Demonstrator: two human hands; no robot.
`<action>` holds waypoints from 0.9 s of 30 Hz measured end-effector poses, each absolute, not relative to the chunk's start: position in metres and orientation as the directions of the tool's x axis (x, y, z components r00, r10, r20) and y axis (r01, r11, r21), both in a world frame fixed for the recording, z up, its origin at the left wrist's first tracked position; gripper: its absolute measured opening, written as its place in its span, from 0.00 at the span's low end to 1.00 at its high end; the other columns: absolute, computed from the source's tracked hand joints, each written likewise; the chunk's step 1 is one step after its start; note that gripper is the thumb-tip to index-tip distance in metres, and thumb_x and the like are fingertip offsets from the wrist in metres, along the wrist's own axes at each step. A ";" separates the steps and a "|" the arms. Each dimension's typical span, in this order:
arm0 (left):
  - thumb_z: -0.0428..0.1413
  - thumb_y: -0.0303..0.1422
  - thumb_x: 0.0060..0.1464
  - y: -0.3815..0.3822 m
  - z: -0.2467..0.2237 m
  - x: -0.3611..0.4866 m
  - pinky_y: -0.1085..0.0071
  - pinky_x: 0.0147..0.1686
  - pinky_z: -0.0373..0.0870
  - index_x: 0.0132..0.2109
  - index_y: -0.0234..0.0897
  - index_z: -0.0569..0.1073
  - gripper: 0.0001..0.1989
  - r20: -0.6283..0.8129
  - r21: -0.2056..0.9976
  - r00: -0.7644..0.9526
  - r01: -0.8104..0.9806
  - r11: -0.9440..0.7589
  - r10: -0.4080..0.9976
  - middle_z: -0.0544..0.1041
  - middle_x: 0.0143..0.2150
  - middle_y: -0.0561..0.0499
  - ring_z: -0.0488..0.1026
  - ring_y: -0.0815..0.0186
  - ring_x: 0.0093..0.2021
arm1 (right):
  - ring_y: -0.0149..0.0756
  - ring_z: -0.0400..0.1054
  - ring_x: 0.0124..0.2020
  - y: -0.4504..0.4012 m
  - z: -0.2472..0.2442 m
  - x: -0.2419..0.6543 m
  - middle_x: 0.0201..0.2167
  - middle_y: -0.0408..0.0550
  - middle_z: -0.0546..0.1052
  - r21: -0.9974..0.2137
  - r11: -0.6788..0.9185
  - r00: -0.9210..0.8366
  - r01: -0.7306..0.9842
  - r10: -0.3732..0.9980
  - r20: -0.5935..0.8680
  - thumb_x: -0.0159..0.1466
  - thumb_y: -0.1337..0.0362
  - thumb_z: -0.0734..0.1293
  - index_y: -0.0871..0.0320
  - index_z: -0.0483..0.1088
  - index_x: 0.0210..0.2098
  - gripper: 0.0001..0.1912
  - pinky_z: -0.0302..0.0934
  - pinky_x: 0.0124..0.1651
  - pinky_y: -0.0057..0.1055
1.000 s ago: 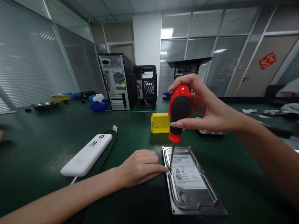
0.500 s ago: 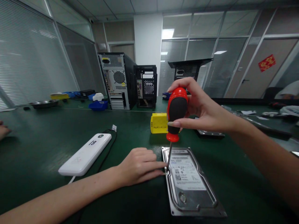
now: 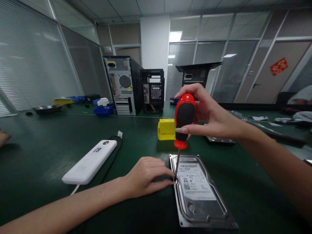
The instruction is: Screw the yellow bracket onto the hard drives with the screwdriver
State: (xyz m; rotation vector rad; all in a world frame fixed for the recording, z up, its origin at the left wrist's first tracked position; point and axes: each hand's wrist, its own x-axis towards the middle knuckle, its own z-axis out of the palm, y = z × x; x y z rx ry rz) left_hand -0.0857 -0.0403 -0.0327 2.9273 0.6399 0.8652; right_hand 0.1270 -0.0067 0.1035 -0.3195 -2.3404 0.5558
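A silver hard drive (image 3: 198, 206) with a white label lies flat on the dark green table in front of me. My right hand (image 3: 203, 112) is wrapped round the handle of a red and black screwdriver (image 3: 185, 117), held nearly upright. Its thin shaft runs down to the drive's left edge, with the tip at a screw position there. My left hand (image 3: 149, 177) rests on the table left of the drive, fingers curled. Its index finger and thumb close in at the screwdriver tip and touch the drive's edge; whatever is between them is too small to tell.
A white power bank (image 3: 90, 162) with a black cable lies to the left. Behind the drive are a yellow bin (image 3: 166, 130) and another drive (image 3: 220, 141). Computer cases (image 3: 124, 86) stand farther back, near a blue bin (image 3: 103, 111). Another person's hand (image 3: 3, 138) shows at far left.
The left index finger has bent a little more at the screwdriver tip. The screwdriver stays at the same spot on the drive, and the whole view has shifted very slightly.
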 end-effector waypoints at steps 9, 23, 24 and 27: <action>0.53 0.35 0.57 -0.040 -0.032 -0.084 0.74 0.25 0.53 0.40 0.34 0.73 0.08 0.504 0.216 0.740 0.393 -0.894 0.447 0.65 0.22 0.55 0.62 0.71 0.24 | 0.24 0.65 0.34 -0.009 0.105 0.126 0.48 0.46 0.57 -0.455 0.885 -0.730 0.094 0.372 0.573 0.54 0.64 0.70 0.53 0.52 0.51 0.30 0.68 0.28 0.18; 0.54 0.32 0.55 -0.041 -0.033 -0.083 0.74 0.25 0.53 0.39 0.34 0.73 0.07 0.519 0.238 0.726 0.384 -0.892 0.451 0.65 0.22 0.55 0.62 0.71 0.24 | 0.24 0.64 0.33 -0.010 0.105 0.126 0.47 0.48 0.58 -0.465 0.880 -0.730 0.100 0.382 0.567 0.54 0.64 0.70 0.54 0.52 0.51 0.30 0.68 0.28 0.19; 0.54 0.32 0.54 -0.041 -0.033 -0.083 0.74 0.25 0.53 0.39 0.34 0.73 0.07 0.520 0.239 0.724 0.385 -0.891 0.453 0.65 0.22 0.55 0.62 0.71 0.24 | 0.24 0.64 0.33 -0.011 0.105 0.126 0.47 0.48 0.57 -0.471 0.876 -0.730 0.101 0.387 0.563 0.54 0.64 0.70 0.55 0.52 0.51 0.30 0.68 0.28 0.20; 0.54 0.32 0.54 -0.041 -0.033 -0.083 0.74 0.25 0.53 0.39 0.34 0.73 0.07 0.517 0.242 0.722 0.391 -0.888 0.459 0.65 0.22 0.55 0.61 0.71 0.23 | 0.23 0.64 0.33 -0.011 0.105 0.126 0.46 0.47 0.57 -0.487 0.868 -0.729 0.097 0.395 0.558 0.54 0.65 0.70 0.55 0.51 0.51 0.30 0.68 0.28 0.19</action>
